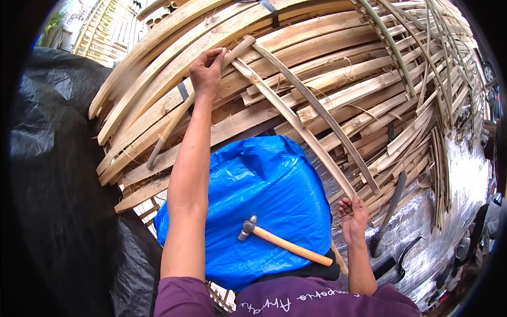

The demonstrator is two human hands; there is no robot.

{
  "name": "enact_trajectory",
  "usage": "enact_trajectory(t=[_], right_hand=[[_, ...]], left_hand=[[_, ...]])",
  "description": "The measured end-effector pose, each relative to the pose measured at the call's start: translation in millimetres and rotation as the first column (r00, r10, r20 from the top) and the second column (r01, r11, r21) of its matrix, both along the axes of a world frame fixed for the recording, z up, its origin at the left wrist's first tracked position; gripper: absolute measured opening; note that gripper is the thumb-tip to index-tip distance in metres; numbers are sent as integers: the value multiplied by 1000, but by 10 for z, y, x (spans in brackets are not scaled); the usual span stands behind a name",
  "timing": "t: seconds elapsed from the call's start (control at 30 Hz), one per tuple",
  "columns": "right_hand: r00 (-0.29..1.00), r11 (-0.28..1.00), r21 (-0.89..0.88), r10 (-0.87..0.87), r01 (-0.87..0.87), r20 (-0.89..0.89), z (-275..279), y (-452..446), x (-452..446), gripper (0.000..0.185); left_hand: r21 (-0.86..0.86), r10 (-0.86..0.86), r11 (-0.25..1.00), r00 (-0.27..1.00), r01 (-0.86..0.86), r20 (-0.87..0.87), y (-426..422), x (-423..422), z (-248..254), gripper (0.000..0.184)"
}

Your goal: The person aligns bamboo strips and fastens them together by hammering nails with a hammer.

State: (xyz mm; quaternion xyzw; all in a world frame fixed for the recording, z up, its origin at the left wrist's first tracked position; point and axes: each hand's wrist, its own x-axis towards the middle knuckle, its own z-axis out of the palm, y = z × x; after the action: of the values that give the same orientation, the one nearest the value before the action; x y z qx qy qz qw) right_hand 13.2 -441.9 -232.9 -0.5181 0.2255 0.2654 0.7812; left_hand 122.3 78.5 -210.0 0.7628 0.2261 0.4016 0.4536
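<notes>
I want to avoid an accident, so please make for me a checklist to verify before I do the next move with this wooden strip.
1. Right hand has the lower end of the pale wooden strip: ok.
2. Left hand has a firm hold: cannot tell; its fingertips are pinched near the strip's upper end.
3. Ball-peen hammer away from both hands: ok, it lies on the blue tarp.
4. Space beside the strip free: not ok, a darker curved strip runs next to it.
5. Dark curved tool near the right hand has no sharp edge: cannot tell.
</notes>
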Motion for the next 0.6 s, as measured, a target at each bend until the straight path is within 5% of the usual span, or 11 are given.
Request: enact_trajectory(t=[0.6], right_hand=[[1000, 998, -66, 19, -20, -16, 13, -4, 33, 27]], left_hand=[[90, 9, 996, 1000, -9, 10, -71, 4, 29, 11]])
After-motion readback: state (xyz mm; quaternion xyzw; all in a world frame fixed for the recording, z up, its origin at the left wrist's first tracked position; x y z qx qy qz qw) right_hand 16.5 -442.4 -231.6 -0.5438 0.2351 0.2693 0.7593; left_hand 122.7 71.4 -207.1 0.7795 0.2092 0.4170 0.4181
